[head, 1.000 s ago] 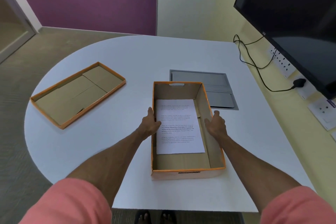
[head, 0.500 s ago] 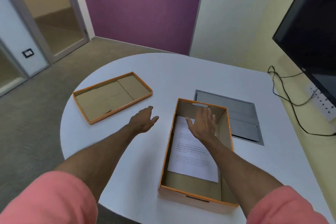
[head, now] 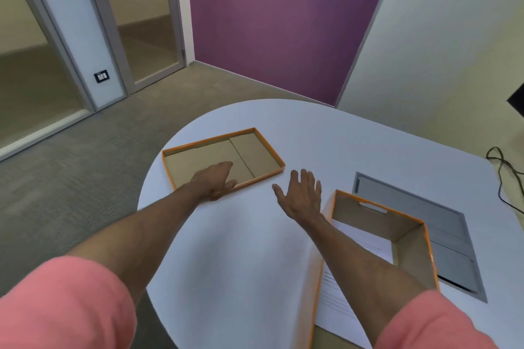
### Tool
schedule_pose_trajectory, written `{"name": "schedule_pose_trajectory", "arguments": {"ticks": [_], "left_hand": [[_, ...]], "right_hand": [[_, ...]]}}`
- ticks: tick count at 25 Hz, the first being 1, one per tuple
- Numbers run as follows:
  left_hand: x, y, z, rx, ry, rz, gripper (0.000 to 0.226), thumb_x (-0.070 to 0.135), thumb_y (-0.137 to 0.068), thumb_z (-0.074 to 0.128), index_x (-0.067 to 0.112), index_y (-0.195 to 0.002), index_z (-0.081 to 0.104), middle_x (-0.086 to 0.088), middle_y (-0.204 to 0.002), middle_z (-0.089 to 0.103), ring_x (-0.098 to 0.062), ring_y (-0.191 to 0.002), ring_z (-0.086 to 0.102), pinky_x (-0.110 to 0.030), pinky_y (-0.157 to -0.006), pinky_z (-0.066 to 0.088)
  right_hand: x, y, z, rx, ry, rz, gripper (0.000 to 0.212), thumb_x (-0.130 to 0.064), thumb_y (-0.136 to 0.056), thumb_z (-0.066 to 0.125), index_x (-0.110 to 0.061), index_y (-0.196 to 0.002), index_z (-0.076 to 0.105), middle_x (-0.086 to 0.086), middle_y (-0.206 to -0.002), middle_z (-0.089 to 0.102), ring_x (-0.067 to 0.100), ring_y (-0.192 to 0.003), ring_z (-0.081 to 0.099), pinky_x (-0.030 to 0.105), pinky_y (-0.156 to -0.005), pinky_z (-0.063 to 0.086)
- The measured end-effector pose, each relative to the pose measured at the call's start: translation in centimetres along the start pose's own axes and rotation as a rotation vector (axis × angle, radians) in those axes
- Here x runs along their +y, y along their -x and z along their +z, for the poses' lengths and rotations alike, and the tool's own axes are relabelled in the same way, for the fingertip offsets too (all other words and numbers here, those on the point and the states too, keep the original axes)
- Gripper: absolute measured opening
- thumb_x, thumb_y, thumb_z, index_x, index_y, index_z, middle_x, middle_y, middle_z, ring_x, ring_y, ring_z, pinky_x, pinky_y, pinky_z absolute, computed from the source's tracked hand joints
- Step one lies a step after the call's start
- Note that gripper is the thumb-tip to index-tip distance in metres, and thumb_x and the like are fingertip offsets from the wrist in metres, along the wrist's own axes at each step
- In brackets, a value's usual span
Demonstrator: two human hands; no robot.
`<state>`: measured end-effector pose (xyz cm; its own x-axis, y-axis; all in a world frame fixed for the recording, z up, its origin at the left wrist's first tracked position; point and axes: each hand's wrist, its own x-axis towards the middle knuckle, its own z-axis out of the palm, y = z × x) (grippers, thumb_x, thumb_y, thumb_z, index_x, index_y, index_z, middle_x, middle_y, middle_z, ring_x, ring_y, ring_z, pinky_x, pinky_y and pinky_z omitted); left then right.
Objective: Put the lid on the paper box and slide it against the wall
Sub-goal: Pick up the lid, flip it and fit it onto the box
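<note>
The orange-edged cardboard lid lies upside down on the white table's left part. My left hand reaches over its near edge, fingers spread, holding nothing. My right hand hovers open over the tabletop between the lid and the paper box. The box stands open at the right with a printed white sheet inside; my right forearm crosses over it.
A grey metal cable hatch is set into the white table beyond the box. Black cables hang at the right wall. A yellow wall runs along the table's right side, a purple wall and glass doors stand behind.
Both hands left the box and moved left toward the lid. My left hand now reaches over the lid's near edge. The view turned left.
</note>
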<state>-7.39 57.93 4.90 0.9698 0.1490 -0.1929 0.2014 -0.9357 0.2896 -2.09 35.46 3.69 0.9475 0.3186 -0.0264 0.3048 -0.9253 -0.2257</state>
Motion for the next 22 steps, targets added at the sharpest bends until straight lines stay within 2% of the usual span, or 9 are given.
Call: {"name": "schedule_pose_trajectory", "arguments": {"ticks": [3, 7, 10, 15, 19, 22], "left_hand": [[-4.3, -3.3, -0.8, -0.010, -0.014, 0.014, 0.060, 0.041, -0.098, 0.043, 0.012, -0.148, 0.027, -0.008, -0.156, 0.033, -0.027, -0.139, 0.038, -0.042, -0.108, 0.039], [-10.1, -7.9, -1.2, -0.023, -0.079, 0.066, 0.061, 0.039, -0.099, 0.041, 0.012, -0.151, 0.024, -0.007, -0.163, 0.017, -0.024, -0.147, 0.023, -0.041, -0.117, 0.029], [-14.3, -11.3, -0.8, -0.040, -0.147, 0.074, 0.061, 0.040, -0.099, 0.041, 0.011, -0.151, 0.025, -0.008, -0.163, 0.014, -0.025, -0.149, 0.019, -0.044, -0.119, 0.024], [-19.0, -16.0, 1.5, -0.098, -0.196, 0.078, 0.060, 0.041, -0.099, 0.040, 0.013, -0.150, 0.026, -0.008, -0.164, 0.006, -0.028, -0.151, 0.010, -0.050, -0.119, 0.022], [-20.3, -18.9, 4.5, -0.225, -0.143, 0.065, 0.063, 0.042, -0.100, 0.035, 0.016, -0.154, 0.014, -0.006, -0.165, -0.002, -0.031, -0.151, 0.001, -0.051, -0.120, 0.019], [-20.6, -19.9, 6.4, -0.263, -0.110, 0.088, 0.065, 0.044, -0.101, 0.030, 0.018, -0.155, 0.006, -0.006, -0.165, -0.004, -0.030, -0.151, 0.000, -0.051, -0.121, 0.017]], "right_hand": [[-3.9, -3.6, 1.9, -0.012, 0.009, -0.008, 0.071, -0.057, -0.095, 0.034, -0.009, -0.147, 0.030, 0.016, -0.159, 0.024, 0.032, -0.150, 0.015, 0.051, -0.122, 0.011], [-8.7, -8.2, 4.7, -0.030, 0.023, -0.007, 0.067, -0.057, -0.094, 0.037, -0.011, -0.142, 0.037, 0.014, -0.151, 0.034, 0.031, -0.145, 0.023, 0.051, -0.120, 0.018], [-11.9, -11.2, 7.4, -0.072, 0.060, -0.009, 0.068, -0.058, -0.094, 0.036, -0.010, -0.143, 0.038, 0.016, -0.151, 0.035, 0.032, -0.143, 0.027, 0.051, -0.117, 0.023], [-14.7, -14.3, 12.2, -0.193, 0.035, 0.046, 0.074, -0.059, -0.093, 0.035, -0.010, -0.149, 0.029, 0.016, -0.158, 0.026, 0.033, -0.147, 0.019, 0.051, -0.119, 0.018], [-14.9, -15.5, 15.4, -0.276, 0.030, 0.083, 0.079, -0.063, -0.092, 0.035, -0.013, -0.152, 0.022, 0.016, -0.159, 0.021, 0.034, -0.148, 0.017, 0.052, -0.119, 0.017], [-14.8, -16.0, 17.1, -0.346, 0.014, 0.121, 0.081, -0.063, -0.092, 0.034, -0.015, -0.154, 0.015, 0.016, -0.161, 0.016, 0.036, -0.149, 0.014, 0.055, -0.120, 0.015]]}}
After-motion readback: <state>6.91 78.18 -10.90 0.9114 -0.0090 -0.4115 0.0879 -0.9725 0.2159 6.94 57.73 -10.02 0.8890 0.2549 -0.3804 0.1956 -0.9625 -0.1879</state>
